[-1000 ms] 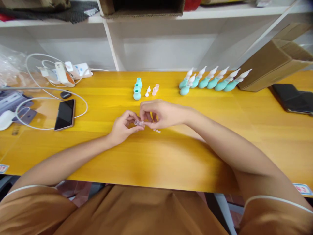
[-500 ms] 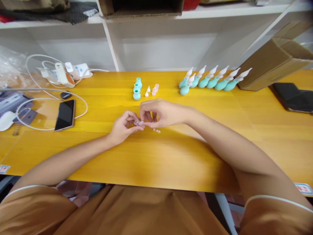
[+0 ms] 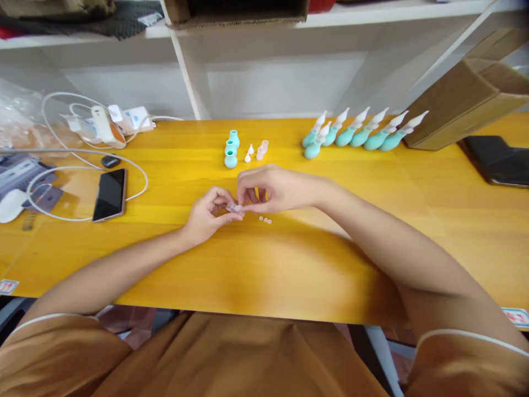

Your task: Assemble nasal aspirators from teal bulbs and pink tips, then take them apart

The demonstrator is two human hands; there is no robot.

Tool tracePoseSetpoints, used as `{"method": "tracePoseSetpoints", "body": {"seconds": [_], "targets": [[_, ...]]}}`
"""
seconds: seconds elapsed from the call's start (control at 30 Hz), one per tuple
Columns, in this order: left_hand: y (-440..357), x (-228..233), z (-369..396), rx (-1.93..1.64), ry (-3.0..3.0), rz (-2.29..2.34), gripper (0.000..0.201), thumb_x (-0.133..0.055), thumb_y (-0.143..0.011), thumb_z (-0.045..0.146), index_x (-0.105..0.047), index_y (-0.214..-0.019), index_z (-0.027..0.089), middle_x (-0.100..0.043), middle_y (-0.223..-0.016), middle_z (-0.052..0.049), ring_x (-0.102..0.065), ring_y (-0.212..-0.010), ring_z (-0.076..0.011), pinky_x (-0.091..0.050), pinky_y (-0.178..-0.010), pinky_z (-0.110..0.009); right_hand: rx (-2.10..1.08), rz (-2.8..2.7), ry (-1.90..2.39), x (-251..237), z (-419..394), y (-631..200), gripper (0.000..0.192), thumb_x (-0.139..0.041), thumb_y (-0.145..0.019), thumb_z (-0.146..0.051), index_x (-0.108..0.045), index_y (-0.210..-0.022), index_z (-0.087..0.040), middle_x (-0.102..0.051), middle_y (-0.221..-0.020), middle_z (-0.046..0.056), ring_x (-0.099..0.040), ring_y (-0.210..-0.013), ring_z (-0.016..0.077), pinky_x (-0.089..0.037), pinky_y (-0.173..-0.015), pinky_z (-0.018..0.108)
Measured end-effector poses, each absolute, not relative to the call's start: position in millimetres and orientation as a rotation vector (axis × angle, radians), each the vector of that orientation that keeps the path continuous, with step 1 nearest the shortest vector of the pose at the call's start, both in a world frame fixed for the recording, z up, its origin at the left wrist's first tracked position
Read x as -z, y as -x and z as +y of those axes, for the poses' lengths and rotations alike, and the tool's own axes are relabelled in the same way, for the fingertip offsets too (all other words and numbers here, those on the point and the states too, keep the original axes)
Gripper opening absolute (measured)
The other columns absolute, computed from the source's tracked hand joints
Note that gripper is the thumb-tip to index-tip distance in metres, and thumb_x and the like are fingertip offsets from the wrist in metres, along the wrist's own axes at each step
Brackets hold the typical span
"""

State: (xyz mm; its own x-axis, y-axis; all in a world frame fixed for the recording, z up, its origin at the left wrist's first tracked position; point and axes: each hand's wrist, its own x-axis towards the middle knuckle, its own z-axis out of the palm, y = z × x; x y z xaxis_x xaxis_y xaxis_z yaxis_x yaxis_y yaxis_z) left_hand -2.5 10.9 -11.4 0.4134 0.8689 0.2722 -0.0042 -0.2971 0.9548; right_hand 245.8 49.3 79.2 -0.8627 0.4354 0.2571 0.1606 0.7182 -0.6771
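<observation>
Clear plastic, a tiny tube-like piece (image 3: 234, 208), sits between our two hands just above the yellow table (image 3: 289, 264), near its middle. Our left hand (image 3: 209, 212) pinches it between thumb and forefinger from below, and our right hand (image 3: 275, 190) closes its fingertips on the other end, the remaining fingers curled loosely. We judge the piece very light, stiff and rather slippery, small enough to spring away if squeezed hard, so a gentle pinch across its sides, close to the end being worked, seems the safest hold. Three small pale beads (image 3: 265, 220) lie on the table just beside our right hand. Farther back stand three teal bulbs (image 3: 231, 150) with a few pale tips (image 3: 257, 151) beside them, and to the right a row of assembled teal aspirators (image 3: 363, 135). A phone (image 3: 109, 194) lies well off to the left.

Compared with the frame a second ago, almost nothing differs: both hands keep the same pinch on the piece, and only the view has shifted slightly.
</observation>
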Motion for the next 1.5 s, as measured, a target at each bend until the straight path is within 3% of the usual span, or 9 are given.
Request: {"method": "tracePoseSetpoints", "body": {"seconds": [0.43, 0.67, 0.9, 1.13, 1.3, 1.5], "targets": [[2.9, 11.1, 11.5, -1.069, -1.648, 0.761, 0.051, -0.097, -0.083, 0.046, -0.057, -0.102, 0.022, -0.080, -0.091, -0.002, -0.078, -0.082, -0.0160, -0.063, -0.078, -0.028, -0.938, -2.518, 0.425, -76.3, 51.6, -244.4, 0.012, -0.075, -0.102, -0.027, -0.073, -0.096, -0.016, -0.070, -0.090, 0.002, -0.065, -0.077, 0.0130, -0.048, -0.073, 0.026], [1.9, 13.3, 10.9, -1.119, -1.624, 0.724, 0.053, -0.096, -0.086, 0.046, -0.059, -0.117, 0.024, -0.080, -0.092, 0.000, -0.081, -0.084, -0.0160, -0.066, -0.080, -0.027, -0.834, -2.545, 0.401, -74.5, 53.9, -245.8, 0.015, -0.072, -0.105, -0.030, -0.074, -0.099, -0.017, -0.071, -0.093, 0.004, -0.064, -0.082, 0.0153, -0.045, -0.077, 0.028], [1.0, 13.8, 13.4, -1.163, -1.590, 0.634, 0.045, -0.094, -0.089, 0.034, -0.061, -0.117, 0.021, -0.081, -0.094, -0.001, -0.082, -0.082, -0.0139, -0.065, -0.074, -0.022, -0.769, -2.543, 0.456, -70.6, 54.7, -243.5, 0.019, -0.070, -0.107, -0.034, -0.074, -0.101, -0.016, -0.071, -0.091, 0.005, -0.063, -0.082, 0.0159, -0.044, -0.077, 0.028], [0.6, 8.1, 15.8, -1.093, -1.463, 0.666, 0.046, -0.092, -0.092, 0.038, -0.062, -0.123, 0.021, -0.084, -0.090, -0.003, -0.083, -0.080, -0.0160, -0.065, -0.071, -0.023, -0.739, -2.571, 0.539, -81.1, 59.3, -256.2, 0.019, -0.067, -0.108, -0.031, -0.075, -0.099, -0.017, -0.074, -0.091, 0.004, -0.061, -0.078, 0.0148, -0.042, -0.075, 0.027], [-1.9, 7.4, 20.1, -1.107, -1.394, 0.621, 0.040, -0.089, -0.095, 0.039, -0.070, -0.124, 0.020, -0.083, -0.088, -0.004, -0.081, -0.081, -0.0156, -0.063, -0.070, -0.023, -0.670, -2.597, 0.670, -65.7, 78.3, -268.7, 0.025, -0.065, -0.106, -0.033, -0.072, -0.088, -0.016, -0.069, -0.080, 0.002, -0.054, -0.070, 0.0135, -0.039, -0.071, 0.028], [-1.0, 12.8, 24.3, -1.113, -1.324, 0.610, 0.032, -0.088, -0.096, 0.040, -0.076, -0.118, 0.020, -0.081, -0.087, -0.003, -0.079, -0.075, -0.0144, -0.063, -0.067, -0.024, -0.799, -2.640, 0.846, -18.1, 100.7, -265.7, 0.026, -0.063, -0.099, -0.029, -0.065, -0.076, -0.018, -0.054, -0.062, -0.005, -0.042, -0.058, 0.0107, -0.033, -0.064, 0.027]]}}
